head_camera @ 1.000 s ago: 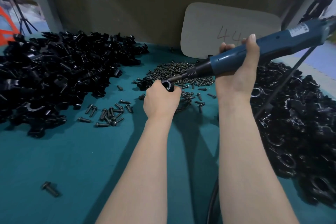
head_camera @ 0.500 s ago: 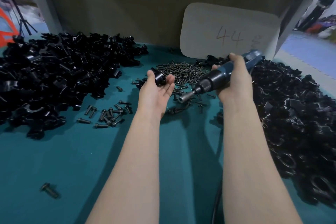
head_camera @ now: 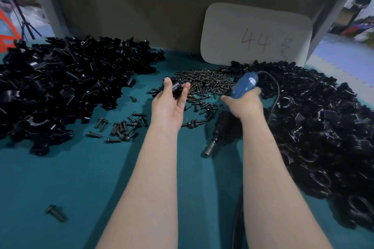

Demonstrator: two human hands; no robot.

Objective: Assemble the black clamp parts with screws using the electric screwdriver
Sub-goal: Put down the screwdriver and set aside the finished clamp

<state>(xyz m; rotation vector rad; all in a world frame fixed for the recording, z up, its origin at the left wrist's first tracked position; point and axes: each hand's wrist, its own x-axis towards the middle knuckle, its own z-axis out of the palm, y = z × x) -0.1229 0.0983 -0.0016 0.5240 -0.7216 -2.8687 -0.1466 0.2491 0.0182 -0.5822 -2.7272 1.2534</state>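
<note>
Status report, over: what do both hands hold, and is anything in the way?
Left hand pinches black clamp part, palm up. Right hand grips electric screwdriver, tip down. Loose screws lie between the hands, nothing blocking.

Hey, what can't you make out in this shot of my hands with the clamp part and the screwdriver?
Head view only:
Clamp part in the left hand: black, fingers cover its sides; screw seated or not, unclear.
Electric screwdriver: right hand hides its mid-body.
Card: scribble beside 44 too faint.
Right pile of clamp parts: cut by frame edge.
</note>
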